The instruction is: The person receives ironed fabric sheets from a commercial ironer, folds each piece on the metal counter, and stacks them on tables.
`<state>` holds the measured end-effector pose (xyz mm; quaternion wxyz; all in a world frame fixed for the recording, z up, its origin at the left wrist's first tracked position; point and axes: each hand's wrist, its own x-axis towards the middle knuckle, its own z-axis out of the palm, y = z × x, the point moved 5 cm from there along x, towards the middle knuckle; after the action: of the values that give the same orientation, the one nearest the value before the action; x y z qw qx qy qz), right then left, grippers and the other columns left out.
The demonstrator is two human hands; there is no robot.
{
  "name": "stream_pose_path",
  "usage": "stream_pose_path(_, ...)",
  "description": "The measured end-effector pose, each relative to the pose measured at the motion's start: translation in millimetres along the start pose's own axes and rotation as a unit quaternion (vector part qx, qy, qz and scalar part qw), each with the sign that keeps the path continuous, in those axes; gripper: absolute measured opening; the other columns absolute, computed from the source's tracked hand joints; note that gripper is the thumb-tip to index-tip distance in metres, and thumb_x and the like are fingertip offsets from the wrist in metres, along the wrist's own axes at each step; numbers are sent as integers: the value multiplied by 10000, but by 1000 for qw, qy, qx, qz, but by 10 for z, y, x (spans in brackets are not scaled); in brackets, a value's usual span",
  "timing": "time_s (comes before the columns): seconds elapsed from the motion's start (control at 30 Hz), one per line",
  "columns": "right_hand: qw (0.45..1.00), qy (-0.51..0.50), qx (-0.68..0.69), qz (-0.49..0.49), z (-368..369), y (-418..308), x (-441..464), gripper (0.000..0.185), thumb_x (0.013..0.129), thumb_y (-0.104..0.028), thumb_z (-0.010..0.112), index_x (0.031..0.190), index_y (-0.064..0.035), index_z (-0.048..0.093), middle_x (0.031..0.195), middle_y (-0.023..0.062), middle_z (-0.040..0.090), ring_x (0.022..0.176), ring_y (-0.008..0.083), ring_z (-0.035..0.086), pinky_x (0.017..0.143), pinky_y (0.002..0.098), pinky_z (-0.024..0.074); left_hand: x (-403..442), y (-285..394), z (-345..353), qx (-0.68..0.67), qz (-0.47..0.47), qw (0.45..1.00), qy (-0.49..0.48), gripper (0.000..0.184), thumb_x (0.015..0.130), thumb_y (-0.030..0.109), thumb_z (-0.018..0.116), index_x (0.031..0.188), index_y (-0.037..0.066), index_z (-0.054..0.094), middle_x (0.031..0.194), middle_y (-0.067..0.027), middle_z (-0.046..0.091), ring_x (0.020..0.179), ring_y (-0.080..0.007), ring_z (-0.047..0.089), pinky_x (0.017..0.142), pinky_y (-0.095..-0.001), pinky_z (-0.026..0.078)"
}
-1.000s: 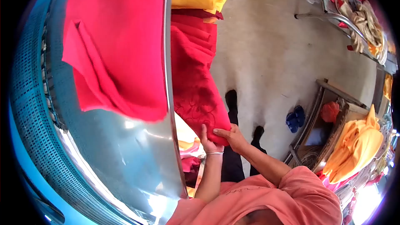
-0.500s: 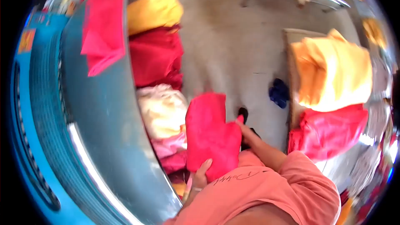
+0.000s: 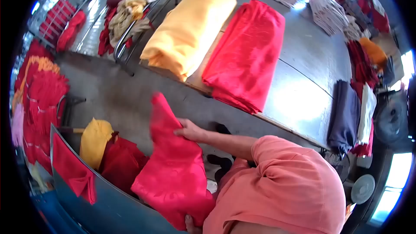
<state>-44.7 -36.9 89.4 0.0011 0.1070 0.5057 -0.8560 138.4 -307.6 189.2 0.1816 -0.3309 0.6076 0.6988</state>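
In the head view, the red cloth (image 3: 173, 177) is hanging loosely at seven o'clock, well apart from the table (image 3: 303, 104) at two o'clock. The right hand (image 3: 188, 130) is gripping its upper part; the left hand (image 3: 190, 225), near six o'clock, is pinching its lower edge, thumb showing, fingers hiding.

With only two spots being held, the fold could be slipping open, its loose middle sagging. Its corner, hanging near the metal panel (image 3: 117, 208) at seven o'clock, could be catching on the rim if dipping low.

As for containers, a yellow bundle (image 3: 95, 143) and dark red cloth (image 3: 123, 162) are sitting behind that panel at eight o'clock; whatever is supporting them is hiding from sight. The metal rack (image 3: 117, 52) at ten o'clock is holding rumpled beige cloth (image 3: 123, 19) and red pieces.
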Motion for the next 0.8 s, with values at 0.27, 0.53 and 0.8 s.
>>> stream_pose_path(0.27, 916, 162, -4, -366, -991, -3387, -978, 300, 808, -71, 593, 1098, -18, 536, 949, 34, 604, 833, 117, 576, 744, 265, 479, -15, 433, 1139, 347, 628, 671, -185, 211, 826, 24, 529, 1008, -48, 607, 1058, -159, 600, 999, -271, 558, 893, -379, 428)
stream_pose_path(0.53, 846, 419, -110, -310, -4069, -3724, -1375, 364, 772, -127, 630, 1099, -3, 528, 1001, 76, 606, 938, 149, 556, 823, 290, 447, -59, -454, 4092, 112, 283, 895, -325, 259, 729, 76, 695, 941, -51, 619, 968, -90, 618, 883, -179, 575, 807, -322, 452)
stream_pose_path(0.8, 606, 346, -674, -245, -4115, -2477, -1334, 641, 774, -368, 617, 1296, -92, 367, 1286, 186, 405, 1181, 342, 392, 955, 435, 353, 818, -1757, 4488, 141, 122, 948, -260, 552, 733, 87, 675, 1219, 78, 414, 1113, -57, 537, 917, -179, 552, 664, -322, 477)
